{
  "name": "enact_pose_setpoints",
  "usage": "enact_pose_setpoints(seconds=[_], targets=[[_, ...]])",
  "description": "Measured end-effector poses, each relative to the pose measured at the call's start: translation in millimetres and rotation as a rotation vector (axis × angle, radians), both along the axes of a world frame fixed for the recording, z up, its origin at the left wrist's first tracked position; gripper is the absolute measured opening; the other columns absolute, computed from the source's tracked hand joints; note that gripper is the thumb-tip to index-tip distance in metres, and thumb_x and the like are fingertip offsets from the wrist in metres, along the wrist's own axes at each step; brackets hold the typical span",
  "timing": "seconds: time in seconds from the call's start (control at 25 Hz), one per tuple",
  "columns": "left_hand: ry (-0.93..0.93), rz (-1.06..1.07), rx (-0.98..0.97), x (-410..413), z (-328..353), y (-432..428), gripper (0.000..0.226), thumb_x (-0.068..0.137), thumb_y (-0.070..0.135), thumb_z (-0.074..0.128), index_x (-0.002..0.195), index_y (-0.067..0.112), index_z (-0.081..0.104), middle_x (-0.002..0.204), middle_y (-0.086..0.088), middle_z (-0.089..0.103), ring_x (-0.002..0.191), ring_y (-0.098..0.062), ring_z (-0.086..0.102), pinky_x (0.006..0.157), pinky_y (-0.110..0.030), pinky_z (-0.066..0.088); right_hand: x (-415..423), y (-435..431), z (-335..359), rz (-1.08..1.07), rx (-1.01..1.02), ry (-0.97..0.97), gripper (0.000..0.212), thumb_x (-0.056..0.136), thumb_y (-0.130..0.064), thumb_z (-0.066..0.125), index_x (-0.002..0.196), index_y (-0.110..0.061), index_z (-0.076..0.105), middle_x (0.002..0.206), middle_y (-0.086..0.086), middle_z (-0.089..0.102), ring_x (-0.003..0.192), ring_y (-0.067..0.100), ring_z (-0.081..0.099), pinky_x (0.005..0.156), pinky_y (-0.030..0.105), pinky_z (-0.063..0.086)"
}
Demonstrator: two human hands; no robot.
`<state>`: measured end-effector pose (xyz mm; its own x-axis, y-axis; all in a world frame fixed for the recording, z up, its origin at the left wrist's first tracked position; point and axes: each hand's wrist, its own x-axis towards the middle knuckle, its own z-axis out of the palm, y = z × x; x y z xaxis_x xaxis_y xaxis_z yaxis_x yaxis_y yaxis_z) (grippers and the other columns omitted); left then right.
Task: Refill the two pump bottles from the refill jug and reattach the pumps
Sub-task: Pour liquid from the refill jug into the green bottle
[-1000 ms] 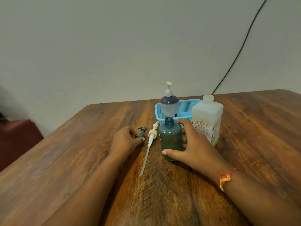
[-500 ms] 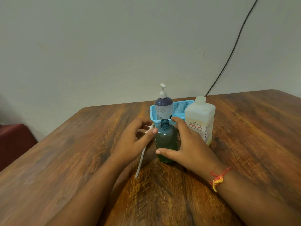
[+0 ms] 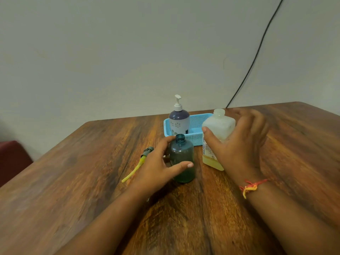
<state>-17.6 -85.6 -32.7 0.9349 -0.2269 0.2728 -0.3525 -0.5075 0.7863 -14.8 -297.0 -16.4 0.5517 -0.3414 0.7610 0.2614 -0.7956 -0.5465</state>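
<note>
Green bottle [image 3: 182, 153]: we record it upright on the wooden table [image 3: 92, 181], neck open and pump off, dark liquid visible low inside.
Left hand [image 3: 156, 170]: wrapped round the green bottle, thumb across its front and forefinger up by the neck.
Refill jug [image 3: 219, 126]: pale and square-shouldered, just right of the green bottle, with yellowish liquid in its bottom part and a printed label on its front.
Right hand [image 3: 239, 144]: we note the thumb lying against the jug's left shoulder and the fingers, blurred, curving past its right side; we cannot tell whether the grip has closed.
Hands: apart, one on each container.
Loose pump [image 3: 141, 160]: lying flat on the table just left of the left hand, grey head away from us, yellowish tube pointing toward us.
Purple bottle [image 3: 179, 120]: upright, white pump fitted, standing in the left end of the blue basket [image 3: 198, 138].
Blue basket: behind the green bottle and the jug.
Thread band [image 3: 251, 186]: red and yellow, on the right wrist.
Black cable [image 3: 257, 52]: running down the wall to the table's far edge.
</note>
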Motion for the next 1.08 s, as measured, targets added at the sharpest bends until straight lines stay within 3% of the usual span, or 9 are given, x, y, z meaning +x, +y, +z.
enact_pose_setpoints(seconds=[0.12,0.24,0.32,0.4,0.56,0.76,0.88,1.08], targets=[[-0.037,0.046,-0.003,1,-3,-2,0.093,0.067,0.064,0.076,0.147,0.04,0.035,0.151,0.013,0.047,0.132,-0.012,0.051,0.102,-0.033,0.054,10,-10,-5,-0.024,-0.012,0.289,0.1,0.066,-0.069,0.075,0.143,-0.019,0.033,0.143,0.009,0.038,0.131,0.031,0.036,0.102,0.05,0.038],[-0.022,0.082,-0.035,-1,-3,-3,0.086,0.074,0.054,0.079,0.145,0.04,0.033,0.153,0.009,0.045,0.133,-0.014,0.049,0.105,-0.04,0.053,20,-15,-15,0.152,0.07,0.407,0.107,0.053,-0.072,0.07,0.142,-0.034,0.022,0.138,0.004,0.047,0.126,0.031,0.048,0.095,0.054,0.051],[-0.016,0.105,-0.048,-2,-3,-3,0.083,0.075,0.051,0.08,0.142,0.043,0.032,0.155,0.007,0.044,0.136,-0.017,0.048,0.106,-0.04,0.052,23,-17,-17,0.25,0.149,0.387,0.1,0.047,-0.072,0.065,0.133,-0.042,0.023,0.133,0.002,0.053,0.118,0.031,0.056,0.082,0.053,0.058],[-0.019,0.101,-0.045,-3,-2,-4,0.08,0.073,0.054,0.079,0.138,0.044,0.033,0.154,0.008,0.045,0.136,-0.017,0.049,0.105,-0.038,0.052,22,-17,-17,0.3,0.149,0.335,0.095,0.05,-0.065,0.073,0.131,-0.042,0.028,0.128,-0.004,0.055,0.115,0.027,0.058,0.078,0.049,0.06],[-0.063,0.071,-0.054,-6,0,-5,0.074,0.074,0.053,0.076,0.136,0.046,0.035,0.132,0.023,0.046,0.124,-0.008,0.05,0.097,-0.026,0.052,21,-16,-15,0.297,0.015,0.156,0.084,0.063,-0.042,0.089,0.132,-0.034,0.043,0.121,-0.011,0.051,0.116,0.024,0.051,0.08,0.044,0.056],[-0.151,0.05,-0.007,-6,0,-3,0.07,0.083,0.045,0.077,0.143,0.038,0.042,0.133,0.021,0.049,0.124,-0.008,0.053,0.097,-0.03,0.056,19,-18,-16,0.273,-0.133,0.042,0.078,0.068,-0.026,0.087,0.136,-0.03,0.049,0.129,-0.006,0.057,0.121,0.024,0.045,0.093,0.051,0.046],[-0.169,0.04,0.006,-7,0,-3,0.077,0.077,0.056,0.073,0.145,0.037,0.042,0.139,0.017,0.053,0.124,-0.006,0.053,0.099,-0.034,0.056,20,-15,-17,0.256,-0.203,0.023,0.081,0.07,-0.021,0.086,0.139,-0.032,0.046,0.134,-0.003,0.057,0.125,0.026,0.045,0.099,0.052,0.042],[-0.16,0.034,-0.006,-8,1,-3,0.074,0.084,0.042,0.077,0.149,0.037,0.041,0.127,0.033,0.046,0.12,0.002,0.052,0.103,-0.036,0.054,21,-18,-18,0.232,-0.233,-0.007,0.088,0.069,-0.011,0.086,0.141,-0.036,0.043,0.136,-0.003,0.056,0.126,0.023,0.041,0.096,0.043,0.033]])
